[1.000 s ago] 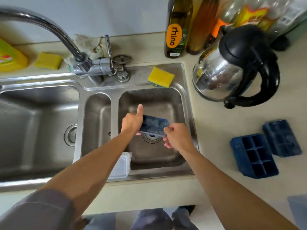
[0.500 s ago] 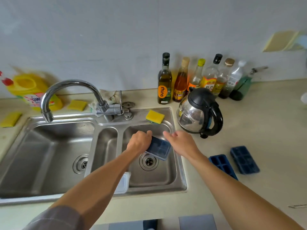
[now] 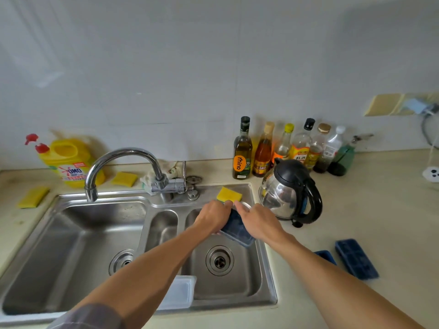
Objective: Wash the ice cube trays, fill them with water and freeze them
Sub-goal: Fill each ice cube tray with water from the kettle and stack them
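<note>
With fingers (image 3: 225,206) of left hand (image 3: 212,218), grips blue ice cube tray (image 3: 237,231) over sink (image 3: 269,269); holds right hand (image 3: 257,224) open, just beside yellow sponge (image 3: 229,194) at 12 o'clock.

kettle (image 3: 291,193) crowds sponge (image 3: 229,194) (right side)

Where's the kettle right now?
In the head view, the kettle stands on the counter just right of the sink, in front of the row of bottles.

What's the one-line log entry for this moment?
step: wash; left hand: grips blue ice cube tray over right basin; right hand: open, near yellow sponge; counter: two spare trays
</note>
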